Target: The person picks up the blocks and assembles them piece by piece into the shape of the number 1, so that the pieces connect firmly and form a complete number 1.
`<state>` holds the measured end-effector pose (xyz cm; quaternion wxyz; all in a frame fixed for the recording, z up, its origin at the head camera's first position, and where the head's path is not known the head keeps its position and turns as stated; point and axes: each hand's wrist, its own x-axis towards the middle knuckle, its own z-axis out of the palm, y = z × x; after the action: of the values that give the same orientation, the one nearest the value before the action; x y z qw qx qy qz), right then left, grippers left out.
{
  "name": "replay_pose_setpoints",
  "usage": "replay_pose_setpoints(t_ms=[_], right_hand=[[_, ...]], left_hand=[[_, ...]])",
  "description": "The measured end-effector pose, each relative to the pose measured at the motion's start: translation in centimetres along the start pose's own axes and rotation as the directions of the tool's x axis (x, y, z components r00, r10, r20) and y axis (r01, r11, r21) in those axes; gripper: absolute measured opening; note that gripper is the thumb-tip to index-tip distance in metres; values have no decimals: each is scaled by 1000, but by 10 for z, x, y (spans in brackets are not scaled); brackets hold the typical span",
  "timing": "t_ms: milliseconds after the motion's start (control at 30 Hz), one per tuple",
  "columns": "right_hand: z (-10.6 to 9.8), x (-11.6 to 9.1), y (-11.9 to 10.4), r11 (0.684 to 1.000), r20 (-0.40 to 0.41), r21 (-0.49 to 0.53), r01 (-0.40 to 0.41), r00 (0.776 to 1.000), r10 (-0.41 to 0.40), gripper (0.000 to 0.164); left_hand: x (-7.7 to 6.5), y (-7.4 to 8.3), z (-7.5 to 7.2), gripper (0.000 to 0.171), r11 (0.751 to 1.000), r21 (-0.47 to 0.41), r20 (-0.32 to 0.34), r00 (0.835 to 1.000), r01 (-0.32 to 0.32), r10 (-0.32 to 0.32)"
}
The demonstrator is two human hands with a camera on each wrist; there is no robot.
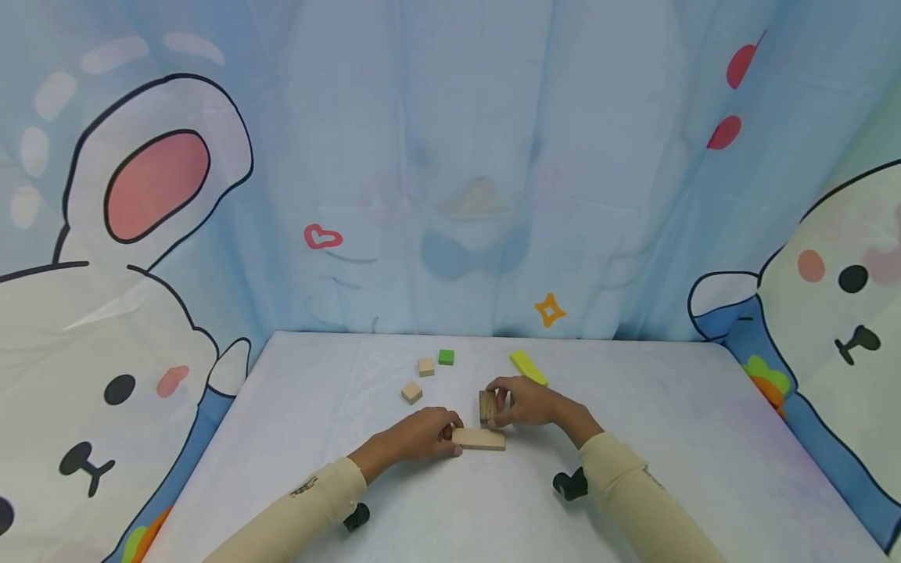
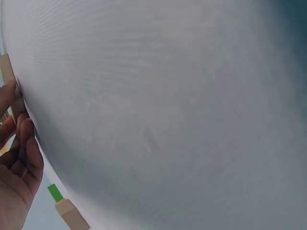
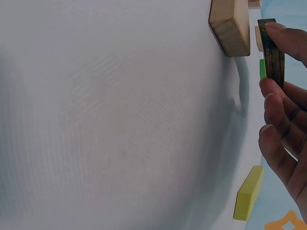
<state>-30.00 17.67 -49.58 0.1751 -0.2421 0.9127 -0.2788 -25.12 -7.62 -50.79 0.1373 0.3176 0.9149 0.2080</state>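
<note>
My left hand point(image 1: 422, 432) pinches the left end of a pale wooden block point(image 1: 484, 440) lying lengthwise on the white table. Thumb and fingers sit at that end in the left wrist view, where the block point(image 2: 6, 69) shows at the far left edge. Just behind the pale block, my right hand point(image 1: 533, 401) holds a dark brown wooden block point(image 1: 486, 407) between thumb and fingertips. In the right wrist view this dark block point(image 3: 274, 60) is raised above the tabletop, with the thumb at one end and a finger at the other.
Two small pale wooden cubes, one nearer point(image 1: 411, 392) and one farther point(image 1: 425, 367), sit beyond the left hand. A green cube point(image 1: 446, 356) stands beside the farther one. Behind the right hand lies a yellow block point(image 1: 528, 367). A printed curtain point(image 1: 479, 297) hangs along the table's back edge.
</note>
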Motion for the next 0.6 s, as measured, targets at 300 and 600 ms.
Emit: replay_pose_setpoints(t_ms=[300,600], right_hand=[[5,2,-4,1000,4,7,24,1000,-24,61],[10,4,-8,1000,15,0,25,1000,-25,59]], left_hand=[[-1,-1,0,34,1000,-7,-11,1000,-19,19],[1,-5,3,34,999,0,-25,999,-33,33]])
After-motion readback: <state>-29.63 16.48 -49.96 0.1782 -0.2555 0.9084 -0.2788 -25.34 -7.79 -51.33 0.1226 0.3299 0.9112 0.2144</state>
